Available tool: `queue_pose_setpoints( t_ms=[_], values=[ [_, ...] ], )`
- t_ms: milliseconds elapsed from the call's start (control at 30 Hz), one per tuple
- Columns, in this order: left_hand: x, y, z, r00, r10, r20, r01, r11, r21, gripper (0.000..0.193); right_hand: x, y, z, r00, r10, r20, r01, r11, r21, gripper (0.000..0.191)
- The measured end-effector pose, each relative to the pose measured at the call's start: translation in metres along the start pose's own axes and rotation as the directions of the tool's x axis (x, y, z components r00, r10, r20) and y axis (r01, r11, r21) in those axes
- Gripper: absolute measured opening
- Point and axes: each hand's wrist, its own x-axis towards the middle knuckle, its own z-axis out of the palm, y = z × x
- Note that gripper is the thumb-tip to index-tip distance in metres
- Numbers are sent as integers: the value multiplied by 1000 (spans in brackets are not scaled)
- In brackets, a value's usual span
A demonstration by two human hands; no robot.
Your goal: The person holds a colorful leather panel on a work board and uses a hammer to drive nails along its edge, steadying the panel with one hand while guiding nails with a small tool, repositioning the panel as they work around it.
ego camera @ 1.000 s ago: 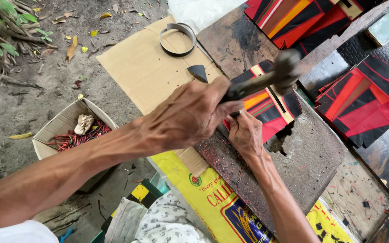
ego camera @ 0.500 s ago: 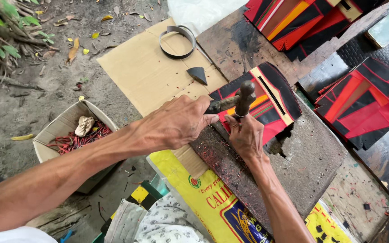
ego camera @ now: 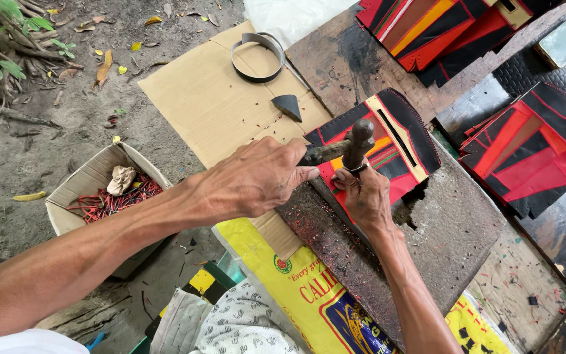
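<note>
The left hand (ego camera: 257,177) is closed around the wooden handle of a hammer (ego camera: 352,145), a rigid, head-heavy tool best gripped low on the handle. The right hand (ego camera: 365,196) pinches a small punch, mostly hidden, upright under the hammer head. Both work on the red-and-black panel (ego camera: 394,141), thin, flexible and light, lying flat on the worn surface (ego camera: 453,229).

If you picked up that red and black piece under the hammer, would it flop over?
Probably a bit. The piece looks like thin flat layers, so it would likely bend, and feel light. The metal ring on the cardboard looks stiffer and might roll on edge.
</note>
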Motion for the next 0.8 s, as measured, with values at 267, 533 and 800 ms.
queue_pose_setpoints(
  t_ms=[267, 533, 800],
  values=[
    [2, 15, -5, 998, 57, 5, -57, 994, -89, 43, -3, -14, 0, 998, -65, -5, 62, 980, -190, 3],
    [19, 19, 4, 991, 129, 19, -130, 986, 107, 43, -1, -20, 1, 999, -34, -20, 31, 984, -173, 3],
    [24, 21, 9, 954, 237, -185, -245, 969, -19, 36, -2, -20, 3, 999, -30, -33, 24, 983, -183, 3]
  ],
)
